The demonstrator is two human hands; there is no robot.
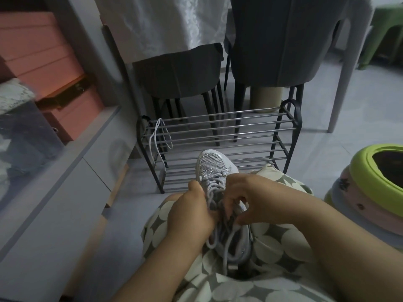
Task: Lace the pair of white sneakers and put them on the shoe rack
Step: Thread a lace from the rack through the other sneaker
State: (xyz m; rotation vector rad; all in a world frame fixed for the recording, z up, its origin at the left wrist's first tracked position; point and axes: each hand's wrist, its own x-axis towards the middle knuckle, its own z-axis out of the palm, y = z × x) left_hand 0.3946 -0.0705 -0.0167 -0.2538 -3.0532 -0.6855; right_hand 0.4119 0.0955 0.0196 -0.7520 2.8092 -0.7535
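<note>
Sneaker point(214, 168) sits on your lap, toe pointing away toward the shoe rack point(220, 147), and you're mid-lacing. The lace point(214, 186) is crossed through the eyelets nearest the toe, so the lower rows look done; the upper rows by the tongue are hidden behind your fingers, can't tell how many are left. Your left hand point(192, 211) has its fingers curled in at the left side of the shoe, gripping it or the lace there, exact pinch not visible. Your right hand point(250, 199) is curled over the top of the shoe with fingertips pinching a lace strand near the middle. Loose loops of lace hang down the heel end between your knees, so there's slack yet to pull through, and I judge no knot is tied yet. A second lace point(158, 138) is draped over the left end of the rack, unused, so that reads as the other shoe's lace. The other sneaker isn't clearly in view; something shoe-like lies under your hands at the heel end, but I can't separate it from this one. Rack shelves hold no shoes. Rough status: first shoe partly laced, second shoe likely not begun, both placements on the rack still to do. Call it well under half.
</note>
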